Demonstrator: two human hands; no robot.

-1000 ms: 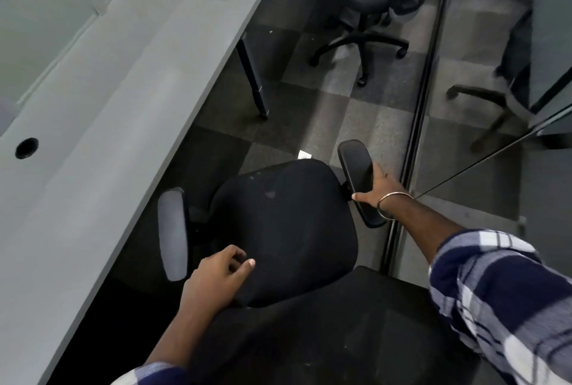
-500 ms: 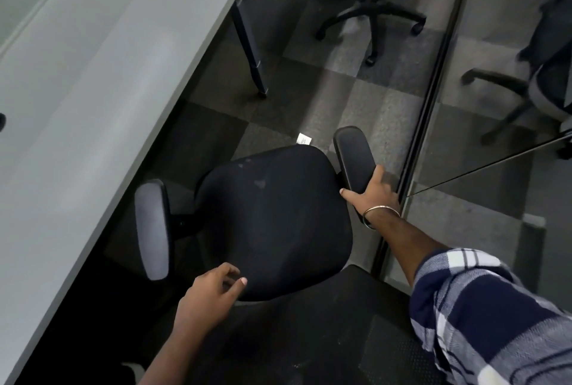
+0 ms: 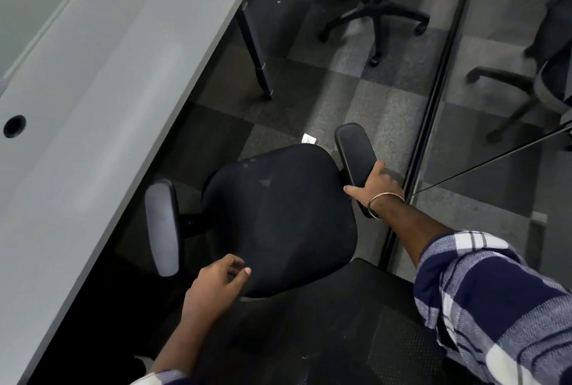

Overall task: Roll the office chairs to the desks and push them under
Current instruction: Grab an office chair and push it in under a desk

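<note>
Nearest you, at 6 o'clock, is the mesh backrest (image 3: 356,332) of the office chair (image 3: 278,217) you are steering. Your left hand (image 3: 213,288) lies at 7 o'clock by the rear edge of the seat, fingers loosely curled and slightly parted, gripping nothing that can be made out. Whether the fingertips touch the seat cannot be told.

Your right hand (image 3: 376,188), at 3 o'clock, grips the rear end of the right armrest (image 3: 356,155), thumb along its inner side, fingers wrapped over its outer edge.

The chair stands beside the desk (image 3: 102,112), which runs from 8 o'clock to 12 o'clock. The left armrest (image 3: 162,226) sits just beside the desk edge, not under it; the seat is wholly out on the carpet (image 3: 387,112).

Progress, as a judgement: this chair is rolled close but not yet pushed under. It seems to need turning to face the desk first.

Farther off, past the desk leg (image 3: 253,50), another chair (image 3: 377,13) stands in the open at 12 o'clock, likely left to do. The glass partition (image 3: 433,124) runs at 1 o'clock.

No containers are in view; a cable hole (image 3: 14,126) in the desktop shows only dark.
</note>
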